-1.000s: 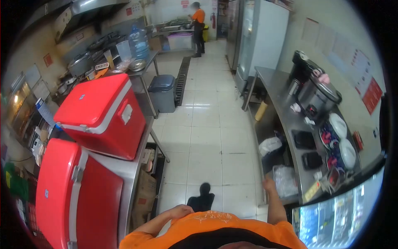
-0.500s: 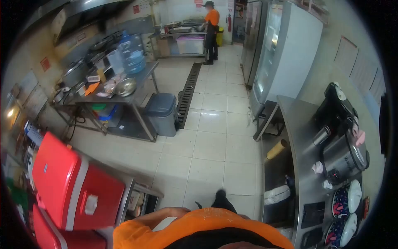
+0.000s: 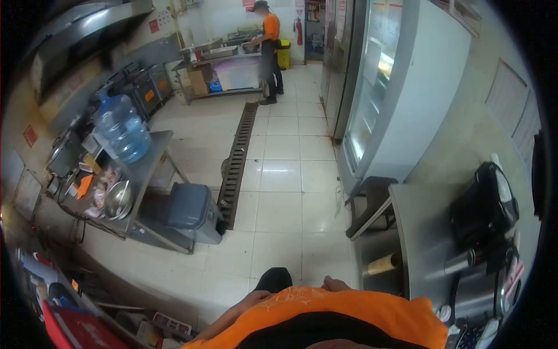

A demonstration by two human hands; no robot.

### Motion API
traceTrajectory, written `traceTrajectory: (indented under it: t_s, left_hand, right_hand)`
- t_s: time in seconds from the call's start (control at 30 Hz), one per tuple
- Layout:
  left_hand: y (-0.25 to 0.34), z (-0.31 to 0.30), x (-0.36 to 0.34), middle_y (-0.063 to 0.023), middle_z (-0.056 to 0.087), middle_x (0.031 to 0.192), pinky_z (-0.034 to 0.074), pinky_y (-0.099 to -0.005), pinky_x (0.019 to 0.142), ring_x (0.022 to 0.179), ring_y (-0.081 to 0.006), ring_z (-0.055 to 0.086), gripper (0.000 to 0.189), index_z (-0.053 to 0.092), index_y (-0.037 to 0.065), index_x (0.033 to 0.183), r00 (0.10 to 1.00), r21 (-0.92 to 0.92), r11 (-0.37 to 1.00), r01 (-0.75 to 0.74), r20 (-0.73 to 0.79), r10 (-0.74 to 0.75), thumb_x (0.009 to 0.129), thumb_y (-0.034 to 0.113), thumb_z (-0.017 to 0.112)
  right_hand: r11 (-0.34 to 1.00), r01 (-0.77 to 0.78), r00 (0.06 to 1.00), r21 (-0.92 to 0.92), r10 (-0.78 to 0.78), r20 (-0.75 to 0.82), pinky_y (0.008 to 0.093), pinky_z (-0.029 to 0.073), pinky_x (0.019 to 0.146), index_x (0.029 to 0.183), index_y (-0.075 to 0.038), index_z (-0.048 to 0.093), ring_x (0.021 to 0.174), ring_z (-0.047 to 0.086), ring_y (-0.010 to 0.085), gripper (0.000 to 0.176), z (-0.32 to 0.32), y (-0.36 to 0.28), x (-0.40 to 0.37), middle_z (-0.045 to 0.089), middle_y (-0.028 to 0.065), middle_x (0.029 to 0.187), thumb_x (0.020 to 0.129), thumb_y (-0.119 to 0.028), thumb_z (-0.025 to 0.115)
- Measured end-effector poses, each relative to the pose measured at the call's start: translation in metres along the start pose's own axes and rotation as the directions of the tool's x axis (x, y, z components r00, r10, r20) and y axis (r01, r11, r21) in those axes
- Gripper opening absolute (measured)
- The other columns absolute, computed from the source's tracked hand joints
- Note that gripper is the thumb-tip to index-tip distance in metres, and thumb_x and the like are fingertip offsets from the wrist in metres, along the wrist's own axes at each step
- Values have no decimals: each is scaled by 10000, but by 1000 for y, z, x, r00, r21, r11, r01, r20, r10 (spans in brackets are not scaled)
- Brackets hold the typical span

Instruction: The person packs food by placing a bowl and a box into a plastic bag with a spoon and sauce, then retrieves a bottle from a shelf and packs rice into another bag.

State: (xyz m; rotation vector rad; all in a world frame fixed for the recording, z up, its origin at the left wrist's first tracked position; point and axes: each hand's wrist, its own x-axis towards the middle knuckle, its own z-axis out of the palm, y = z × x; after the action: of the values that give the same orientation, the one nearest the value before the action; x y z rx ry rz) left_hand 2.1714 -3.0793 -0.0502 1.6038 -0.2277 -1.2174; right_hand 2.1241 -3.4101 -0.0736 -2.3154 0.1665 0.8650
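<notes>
My left hand [image 3: 254,298] is low in the view, against the front of my orange shirt [image 3: 372,305]. Just beyond the shirt's edge, further right, is my right hand [image 3: 337,284], only partly visible. Both hands are small and blurred, with their fingers mostly hidden, so I cannot make out whether they are open or closed. No object shows in either one. A dark shoe [image 3: 275,279] shows on the tiled floor [image 3: 279,247] between them.
A steel table [image 3: 154,154] at left bears a water jug [image 3: 123,129] and a metal bowl [image 3: 118,200]; a grey bin [image 3: 192,212] stands beside it. A drain grate [image 3: 238,168] crosses the floor. At right are a fridge [image 3: 401,87], a stool [image 3: 372,200] and a counter [image 3: 427,232]. A person [image 3: 271,52] stands at the back.
The view has shifted forward and turned, with the table and bin now nearer and lower. The red boxes have mostly left the view at lower left. My right hand has come into sight.
</notes>
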Motion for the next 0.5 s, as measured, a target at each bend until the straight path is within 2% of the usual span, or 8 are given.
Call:
traceTrajectory:
  t_s: [0.07, 0.1, 0.17, 0.23, 0.3, 0.37, 0.47, 0.5]
  left_hand:
    - [47, -28, 35, -7, 518, 686, 404, -255, 622, 672, -65, 443, 265, 561, 25, 791, 984, -13, 990, -144, -107, 142, 872, 277, 542]
    - [60, -51, 60, -7, 518, 686, 404, -255, 622, 672, -65, 443, 265, 561, 25, 791, 983, -11, 988, -155, -101, 154, 872, 277, 542]
    - [83, -104, 111, -25, 517, 647, 402, -265, 612, 648, -78, 449, 296, 571, 19, 765, 994, 117, 993, -1, -105, 14, 868, 296, 547]
    - [112, -158, 164, -31, 528, 645, 403, -268, 615, 651, -85, 463, 301, 578, 19, 759, 997, 147, 989, -3, -77, 14, 861, 301, 555]
    - [156, -203, 217, -36, 539, 643, 405, -271, 617, 654, -93, 478, 305, 586, 19, 754, 999, 165, 986, -19, -33, 25, 855, 306, 564]
    - [197, -231, 256, 42, 513, 706, 401, -219, 634, 690, -38, 469, 120, 580, 60, 788, 1000, 268, 963, 28, 0, -29, 864, 141, 535]
    - [312, -265, 267, 40, 517, 703, 401, -226, 631, 683, -49, 477, 134, 584, 64, 776, 992, 369, 923, -109, 96, 79, 858, 160, 539]
    - [302, -293, 305, 18, 550, 743, 415, -242, 670, 713, -71, 501, 158, 606, 60, 811, 987, 420, 908, 9, 142, -76, 852, 201, 549]
  right_hand:
    - [994, -15, 998, -108, 22, 64, 464, 438, 745, 1004, 2, 384, 882, 582, 388, 367, -41, -13, 48, 580, 276, 920, 866, -332, 452]
    - [983, -32, 999, -182, 39, 32, 423, 451, 756, 960, -11, 395, 909, 582, 362, 269, -59, -19, 78, 588, 246, 920, 883, -261, 458]
    - [988, -27, 1000, -154, 27, 0, 425, 449, 769, 974, -4, 397, 922, 579, 363, 264, -107, -34, 125, 588, 246, 936, 879, -241, 460]
    - [995, -12, 999, -104, 8, -37, 427, 447, 782, 989, 3, 398, 934, 576, 364, 260, -145, -45, 184, 588, 246, 953, 875, -222, 463]
    - [982, -142, 990, -124, 139, -33, 430, 442, 803, 1023, 11, 398, 949, 570, 371, 273, -188, -42, 243, 589, 241, 966, 871, -210, 445]
    - [963, -256, 966, -86, 253, -49, 432, 441, 805, 1026, 16, 399, 952, 569, 373, 282, -236, -53, 262, 590, 236, 970, 872, -218, 433]
    - [935, -353, 931, -35, 347, -118, 464, 440, 748, 1034, -3, 393, 898, 588, 369, 341, -274, -42, 325, 593, 264, 897, 861, -294, 433]
    - [949, -314, 945, -25, 310, -107, 463, 441, 745, 1030, -7, 400, 896, 588, 367, 337, -291, -43, 345, 595, 260, 897, 859, -295, 439]
